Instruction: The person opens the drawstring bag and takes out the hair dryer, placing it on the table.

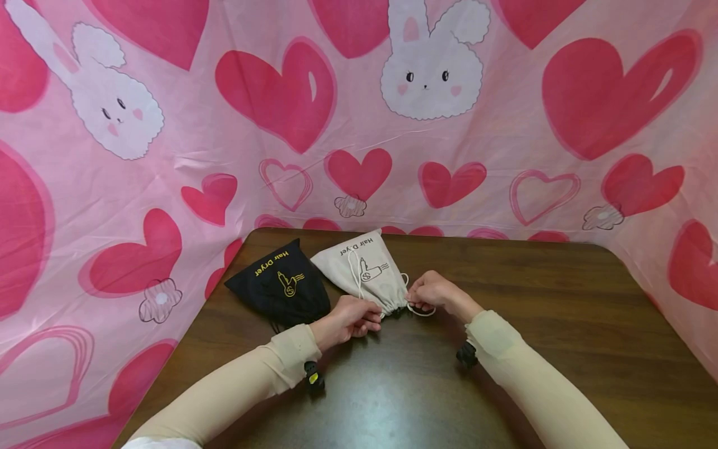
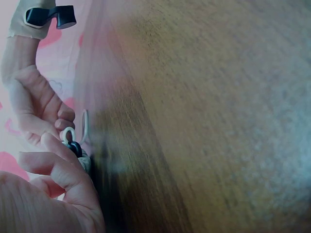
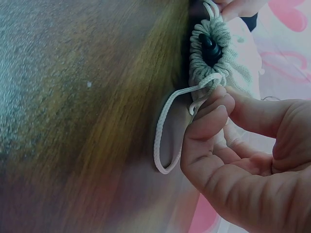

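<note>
Head view: a white bag (image 1: 370, 293) lies on the brown table (image 1: 538, 312), its gathered mouth toward the person; a black bag (image 1: 266, 293) lies just beside it, on the person's left. Both carry the words "Hair Dryer" and a dryer drawing, print legible in this view alone. The left hand (image 1: 350, 318) is at one side of the white bag's mouth, the right hand (image 1: 434, 292) at the other. A pink cloth (image 1: 499, 134) with hearts and rabbits stands behind the table. Right wrist view: the detail missing above is found here. The mouth is puckered around a black object (image 3: 211, 50), which shows in the opening. The right hand pinches a white cord (image 3: 159, 136) beside the mouth, one loop of it hanging free; the left hand, partly cut off, pinches cord at the opposite side. Left wrist view: the left hand conceals most of the white bag; a small cord loop shows between the hands, and the right hand's palm side, not visible from the head, is exposed.
</note>
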A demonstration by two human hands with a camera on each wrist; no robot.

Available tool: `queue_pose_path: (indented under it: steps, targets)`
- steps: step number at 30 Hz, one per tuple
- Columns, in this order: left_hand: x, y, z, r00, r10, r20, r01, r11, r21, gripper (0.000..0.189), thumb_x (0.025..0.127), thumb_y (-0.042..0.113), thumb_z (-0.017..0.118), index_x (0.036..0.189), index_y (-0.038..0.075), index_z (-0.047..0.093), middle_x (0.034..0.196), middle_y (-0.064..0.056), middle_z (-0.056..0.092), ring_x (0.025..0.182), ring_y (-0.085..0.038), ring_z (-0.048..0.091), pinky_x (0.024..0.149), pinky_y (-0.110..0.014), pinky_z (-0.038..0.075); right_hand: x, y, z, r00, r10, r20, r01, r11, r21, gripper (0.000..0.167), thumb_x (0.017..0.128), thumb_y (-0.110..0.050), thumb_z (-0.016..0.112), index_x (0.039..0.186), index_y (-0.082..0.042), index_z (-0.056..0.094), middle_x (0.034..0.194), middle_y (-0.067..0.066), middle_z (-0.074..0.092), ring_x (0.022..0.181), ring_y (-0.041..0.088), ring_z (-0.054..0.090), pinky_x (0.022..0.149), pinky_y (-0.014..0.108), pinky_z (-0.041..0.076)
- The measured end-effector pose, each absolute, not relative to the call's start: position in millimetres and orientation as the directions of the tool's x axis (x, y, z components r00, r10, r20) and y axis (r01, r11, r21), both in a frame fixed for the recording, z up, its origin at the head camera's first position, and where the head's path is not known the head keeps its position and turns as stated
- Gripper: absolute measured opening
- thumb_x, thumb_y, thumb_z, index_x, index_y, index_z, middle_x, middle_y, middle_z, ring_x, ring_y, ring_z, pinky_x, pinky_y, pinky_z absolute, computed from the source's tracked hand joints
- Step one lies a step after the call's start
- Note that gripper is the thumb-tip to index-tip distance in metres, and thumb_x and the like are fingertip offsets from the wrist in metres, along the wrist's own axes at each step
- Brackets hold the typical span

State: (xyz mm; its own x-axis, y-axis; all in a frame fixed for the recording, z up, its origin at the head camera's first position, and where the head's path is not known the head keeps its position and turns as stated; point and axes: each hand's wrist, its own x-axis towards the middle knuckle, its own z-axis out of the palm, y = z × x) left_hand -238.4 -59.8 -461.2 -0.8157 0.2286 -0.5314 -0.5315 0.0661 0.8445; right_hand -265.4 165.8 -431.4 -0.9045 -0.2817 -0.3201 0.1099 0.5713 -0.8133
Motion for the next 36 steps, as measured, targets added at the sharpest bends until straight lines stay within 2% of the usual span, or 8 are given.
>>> queue_pose_path:
  steps: [16, 36]
  targets:
    - [-236.9, -59.7, -463.0, -0.816, 0.223, -0.533, -0.532, 0.072, 0.844, 0.011, 0.096, 0.007, 0.071, 0.086, 0.001, 0.073, 0.068, -0.003, 0.069, 0.052, -0.008, 0.066, 0.044, -0.016, 0.043, -266.2, 170.1, -434.1, -0.904, -0.283, -0.322, 0.109, 0.575, -0.811, 0.017, 0.097, -0.001, 0.067, 0.081, 0.003, 0.071, 0.066, 0.003, 0.059, 0.061, 0.012, 0.053, 0.058, 0.025, 0.050]
    - [-236.4, -60.0, -464.3, -0.816, 0.221, -0.534, -0.530, 0.081, 0.844, 0.011, 0.096, 0.008, 0.071, 0.087, 0.001, 0.074, 0.070, -0.004, 0.069, 0.053, -0.008, 0.067, 0.044, -0.016, 0.043, -266.1, 173.1, -433.3, -0.898, -0.291, -0.331, 0.117, 0.567, -0.816, 0.014, 0.096, 0.001, 0.065, 0.084, 0.005, 0.071, 0.068, 0.003, 0.061, 0.063, 0.012, 0.055, 0.059, 0.026, 0.051]
